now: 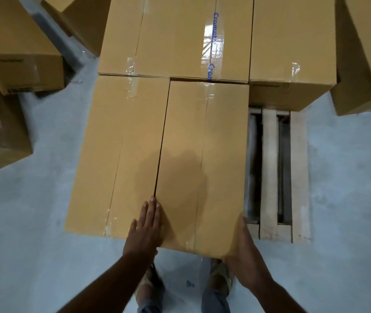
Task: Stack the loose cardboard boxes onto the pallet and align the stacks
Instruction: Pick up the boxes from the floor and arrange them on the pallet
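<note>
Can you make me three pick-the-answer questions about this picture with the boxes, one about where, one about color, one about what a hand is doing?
1. Where does the bare pallet show?
A. right of the near boxes
B. left of them
C. on top of them

2. What colour is the printing on the tape?
A. red
B. blue
C. green

3. What is the left hand doing?
A. making a fist
B. pinching tape
C. lying flat on a box

Answers: 1 A, its wooden slats show there. 2 B, the letters are blue. 3 C, its fingers are straight on the top.
</note>
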Motion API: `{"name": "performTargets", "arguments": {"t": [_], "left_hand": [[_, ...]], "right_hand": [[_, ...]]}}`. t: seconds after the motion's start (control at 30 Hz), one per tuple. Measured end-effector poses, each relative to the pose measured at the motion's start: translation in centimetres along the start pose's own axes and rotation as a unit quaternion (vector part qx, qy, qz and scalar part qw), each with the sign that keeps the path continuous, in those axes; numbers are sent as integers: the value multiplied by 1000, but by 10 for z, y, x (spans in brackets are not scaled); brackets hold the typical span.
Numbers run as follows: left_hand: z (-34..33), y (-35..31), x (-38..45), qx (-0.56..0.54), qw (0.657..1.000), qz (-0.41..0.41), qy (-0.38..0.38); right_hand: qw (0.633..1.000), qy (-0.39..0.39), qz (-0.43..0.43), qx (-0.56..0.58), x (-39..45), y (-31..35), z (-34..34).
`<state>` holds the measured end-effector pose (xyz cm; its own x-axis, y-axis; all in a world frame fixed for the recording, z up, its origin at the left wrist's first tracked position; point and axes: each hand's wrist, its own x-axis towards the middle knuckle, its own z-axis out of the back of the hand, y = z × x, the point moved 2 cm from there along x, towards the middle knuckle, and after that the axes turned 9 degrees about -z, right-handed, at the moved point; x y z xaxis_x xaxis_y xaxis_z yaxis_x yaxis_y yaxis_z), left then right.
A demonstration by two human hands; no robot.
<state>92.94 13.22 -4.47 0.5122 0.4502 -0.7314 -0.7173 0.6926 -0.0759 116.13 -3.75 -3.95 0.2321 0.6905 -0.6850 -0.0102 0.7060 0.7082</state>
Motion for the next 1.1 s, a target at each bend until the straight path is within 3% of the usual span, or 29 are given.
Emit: {"name": "performTargets", "arguments": {"t": [0.07, 0.13, 0.73, 0.9, 1.1], "left_hand": [[-8, 1, 2, -15, 999, 10, -29], [-14, 4, 3, -16, 999, 9, -47], [-10, 13, 2, -76, 994, -33, -71], [-11, 16, 2, -103, 989, -48, -92], [-12, 10, -4, -100, 992, -33, -69]], "right_hand": [[993, 32, 7, -117, -1, -11, -7], [986, -15, -54, -156, 3, -15, -7], [965, -145, -83, -204, -18, -6, -31], [963, -139, -86, -215, -18, -6, -31], [935, -106, -100, -323, -18, -3, -38]]}}
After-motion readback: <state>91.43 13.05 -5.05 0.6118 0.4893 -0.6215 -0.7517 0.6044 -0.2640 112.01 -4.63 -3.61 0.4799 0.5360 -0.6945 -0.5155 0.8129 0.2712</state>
